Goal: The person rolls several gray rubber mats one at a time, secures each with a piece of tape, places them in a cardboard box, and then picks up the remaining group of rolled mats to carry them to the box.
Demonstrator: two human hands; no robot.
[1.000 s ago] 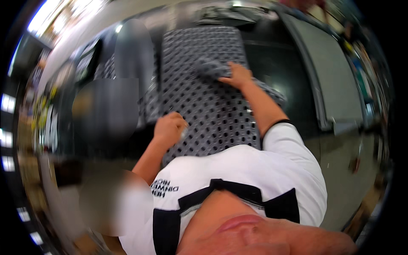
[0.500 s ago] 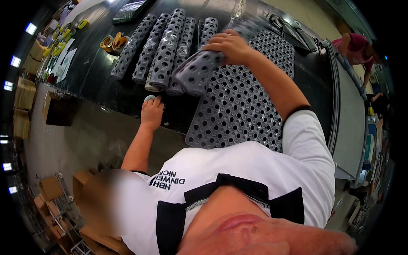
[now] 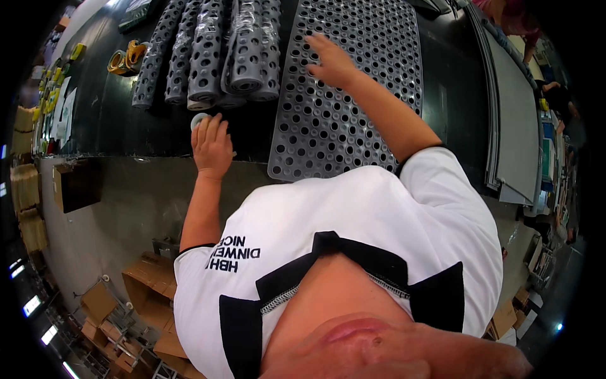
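My right hand is open, fingers spread, over the upper left part of a flat grey mat full of round holes. Nothing is in its grasp. Left of the mat lie several rolled-up grey mats wrapped in shiny clear film. One rolled mat rests on top of the others at the right of the group. In front of the rolls, close to the table's near edge, my left hand has its fingers closed on a small pale ring, seemingly a tape roll, partly hidden by the fingers.
Everything lies on a dark table. Yellow-brown tape rolls stand left of the rolled mats. Large grey sheets are stacked at the right. Cardboard boxes stand on the floor at lower left. Another person is at the far right.
My right hand has let go of the rolled mat, which now lies on the other rolls, and is over the flat mat. My left hand keeps the pale ring. The view has shifted.
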